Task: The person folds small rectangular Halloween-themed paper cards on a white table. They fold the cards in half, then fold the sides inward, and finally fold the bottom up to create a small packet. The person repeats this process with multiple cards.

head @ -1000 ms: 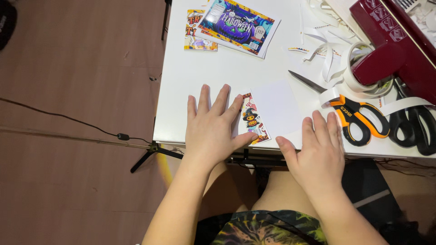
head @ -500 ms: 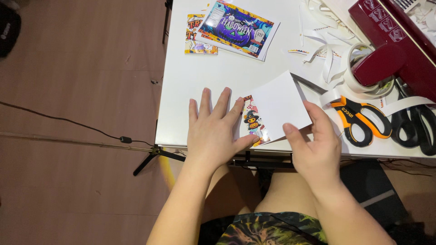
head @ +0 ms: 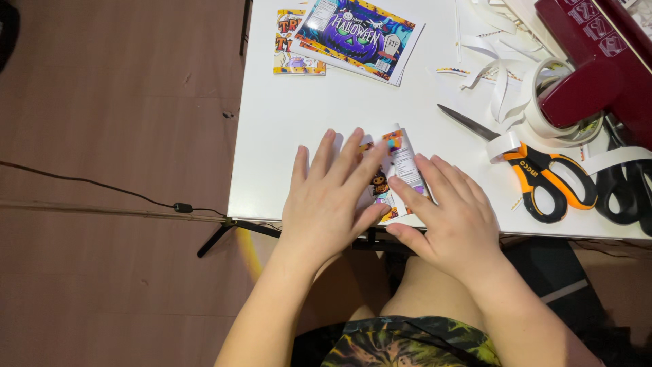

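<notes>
From the head view, your left hand (head: 333, 204) lies flat, fingers spread and pressed down on a folded printed paper (head: 397, 166) near the front edge of the white table (head: 285, 136). Your right hand (head: 451, 217) lies flat just beside it, fingers straight and close together, covering the paper's right part; neither hand grips anything, both only press. The paper shows in the gap between your hands: a narrow strip, white with small print on its upper right, and colourful with orange, purple and a small dark cartoon figure on its left. It lies tilted, its top leaning to the left.

Count what lies about you: one folded paper under your hands; two printed sheets at the table's far edge, a purple card (head: 358, 34) lying partly over an orange card (head: 293, 47); two pairs of scissors at your right, one orange-handled (head: 536, 177) with its blades pointing left, one black-handled (head: 628, 187); one dark red tape dispenser (head: 598, 61); one roll of white tape (head: 547, 102) against it. Loose white paper strips (head: 489, 58) lie scattered; I cannot count them exactly.
</notes>
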